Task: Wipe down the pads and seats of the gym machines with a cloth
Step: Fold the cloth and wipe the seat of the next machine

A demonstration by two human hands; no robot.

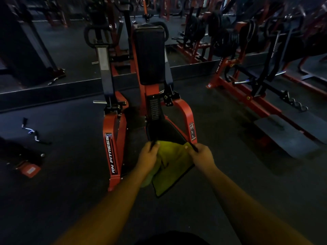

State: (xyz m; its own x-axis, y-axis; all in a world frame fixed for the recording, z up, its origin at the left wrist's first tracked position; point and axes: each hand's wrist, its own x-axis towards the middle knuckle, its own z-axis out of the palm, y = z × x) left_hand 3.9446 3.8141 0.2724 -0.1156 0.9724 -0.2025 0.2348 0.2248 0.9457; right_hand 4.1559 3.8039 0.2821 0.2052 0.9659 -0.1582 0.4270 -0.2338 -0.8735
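I see a yellow-green cloth [169, 167] with a black edge, a black seat [166, 129] and black back pad [150, 55] on a red frame [185, 110], over a dark grey floor [62, 183].

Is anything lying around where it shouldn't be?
Maybe. A bent bar handle lies loose on the floor, left of the machine, not on any rack. Otherwise nothing stands out; both hands hold the cloth.

The person's left hand [148, 154] and right hand [200, 156] are bare, without gloves, both forearms are uncovered with no sleeves reaching them, and a dark garment [172, 238] shows below the forearms.
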